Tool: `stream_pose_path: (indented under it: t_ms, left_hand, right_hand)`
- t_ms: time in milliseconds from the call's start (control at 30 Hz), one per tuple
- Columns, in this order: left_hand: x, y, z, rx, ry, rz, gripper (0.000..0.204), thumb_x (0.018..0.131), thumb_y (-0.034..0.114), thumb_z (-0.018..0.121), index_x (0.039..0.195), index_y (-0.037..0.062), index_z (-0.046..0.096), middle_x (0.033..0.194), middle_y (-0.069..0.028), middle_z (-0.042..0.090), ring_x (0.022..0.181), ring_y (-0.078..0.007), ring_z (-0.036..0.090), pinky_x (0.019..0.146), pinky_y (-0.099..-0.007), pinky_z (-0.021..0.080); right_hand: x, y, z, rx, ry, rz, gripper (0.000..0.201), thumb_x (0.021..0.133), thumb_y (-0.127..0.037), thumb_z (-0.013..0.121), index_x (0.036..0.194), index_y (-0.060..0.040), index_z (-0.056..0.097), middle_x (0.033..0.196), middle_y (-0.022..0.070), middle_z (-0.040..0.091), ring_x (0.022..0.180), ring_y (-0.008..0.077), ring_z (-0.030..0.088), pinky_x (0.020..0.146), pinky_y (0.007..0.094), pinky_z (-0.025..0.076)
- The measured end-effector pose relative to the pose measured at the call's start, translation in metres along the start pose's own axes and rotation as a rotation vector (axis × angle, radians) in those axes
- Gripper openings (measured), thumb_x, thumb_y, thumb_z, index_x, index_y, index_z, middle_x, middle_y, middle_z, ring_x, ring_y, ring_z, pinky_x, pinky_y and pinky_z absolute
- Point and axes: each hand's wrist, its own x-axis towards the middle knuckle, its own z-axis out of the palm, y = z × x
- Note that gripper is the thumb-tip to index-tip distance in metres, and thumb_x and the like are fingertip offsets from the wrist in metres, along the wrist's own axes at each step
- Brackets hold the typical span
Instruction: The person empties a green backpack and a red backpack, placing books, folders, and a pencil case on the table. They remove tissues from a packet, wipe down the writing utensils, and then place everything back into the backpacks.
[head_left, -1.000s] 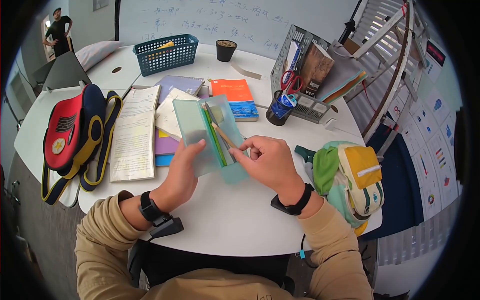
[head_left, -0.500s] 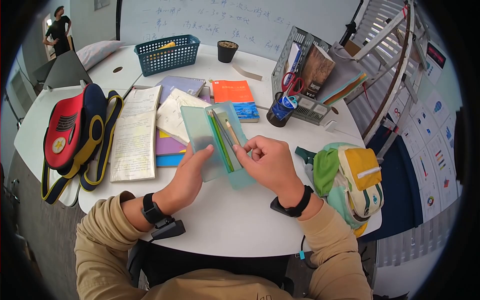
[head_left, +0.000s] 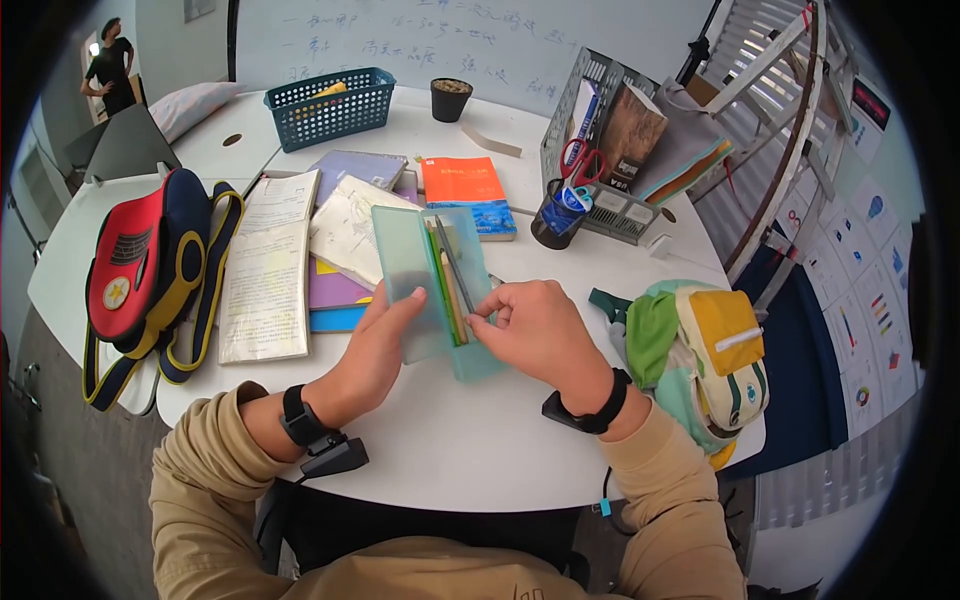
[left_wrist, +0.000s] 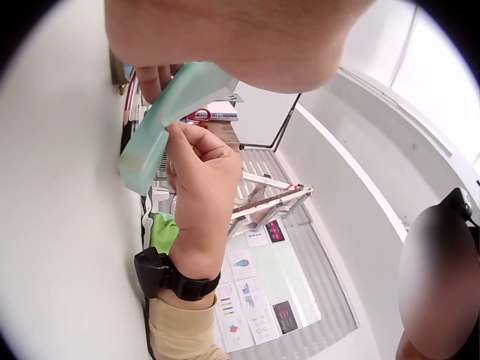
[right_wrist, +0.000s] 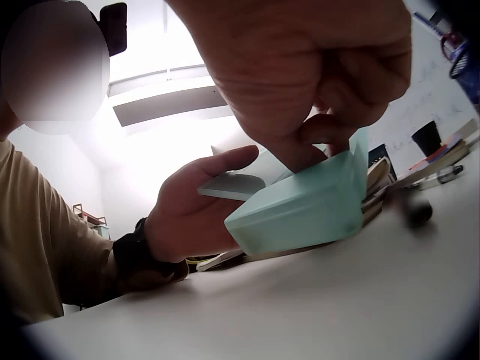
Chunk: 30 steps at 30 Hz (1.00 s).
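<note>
A translucent mint-green pencil case (head_left: 478, 364) is held up over the table with its lid (head_left: 398, 240) swung open to the left. My left hand (head_left: 368, 345) grips it from the left, thumb over the lid and the other fingers hidden behind. Inside lie a green pencil (head_left: 436, 262), a bare-wood pencil (head_left: 459, 302) and a dark grey pencil (head_left: 449, 248) set at a slant. Thumb and forefinger of my right hand (head_left: 540, 325) pinch the grey pencil's lower end. In the right wrist view, those fingertips reach over the case wall (right_wrist: 300, 214).
Left of the case are an open-paged book (head_left: 268, 270), stacked books and a red bag (head_left: 130, 265). An orange-and-blue book (head_left: 468, 190), a teal basket (head_left: 330, 112) and a pen cup (head_left: 555, 225) stand farther back. A backpack (head_left: 700, 350) lies at right.
My right fingers have shifted from the bare-wood pencil to the grey one. The wood pencil now lies lower, beside the green pencil, and the grey one has moved to the right side.
</note>
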Motion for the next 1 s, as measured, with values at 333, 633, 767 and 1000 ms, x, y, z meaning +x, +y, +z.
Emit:
stream_pose_path:
  t_ms: [333,633,767,1000]
  left_hand:
    - [0.004,-0.005,-0.009,0.09,0.03,0.033,0.06,0.121,0.036,0.052,0.173,0.0097,0.034,0.163,-0.0089,0.053,0.149,-0.0214,0.053,0.126,-0.0411,0.043]
    - [0.011,0.002,-0.018,-0.036,0.084,0.038,0.063,0.12,0.039,0.054,0.174,0.011,0.035,0.166,-0.0092,0.053,0.152,-0.0256,0.053,0.128,-0.0467,0.043]
    - [0.009,0.009,-0.014,-0.073,0.091,0.059,0.063,0.12,0.039,0.054,0.174,0.0112,0.036,0.166,-0.009,0.053,0.152,-0.025,0.053,0.128,-0.0468,0.043]
    - [0.008,0.012,-0.014,-0.105,0.132,0.089,0.059,0.118,0.039,0.057,0.168,0.0089,0.044,0.16,-0.0082,0.058,0.148,-0.0238,0.056,0.127,-0.0458,0.043]
  right_hand:
    - [0.003,-0.01,-0.01,0.251,0.118,0.128,0.021,0.084,-0.017,0.087,0.088,0.0014,0.078,0.066,0.0068,0.073,0.058,0.0128,0.067,0.059,0.0279,0.054]
    - [0.03,0.034,-0.082,0.268,0.562,-0.042,0.02,0.089,-0.012,0.086,0.092,0.0035,0.073,0.071,0.0034,0.073,0.061,0.0069,0.065,0.06,0.0255,0.053]
    - [0.061,0.066,-0.134,0.173,0.518,0.092,0.018,0.093,-0.012,0.082,0.093,0.0041,0.074,0.077,0.0068,0.077,0.064,0.0104,0.07,0.06,0.0266,0.056]
    - [0.101,0.117,-0.179,0.167,0.165,0.26,0.019,0.096,-0.015,0.078,0.096,0.0036,0.078,0.079,0.0082,0.077,0.065,0.0161,0.075,0.06,0.0308,0.061]
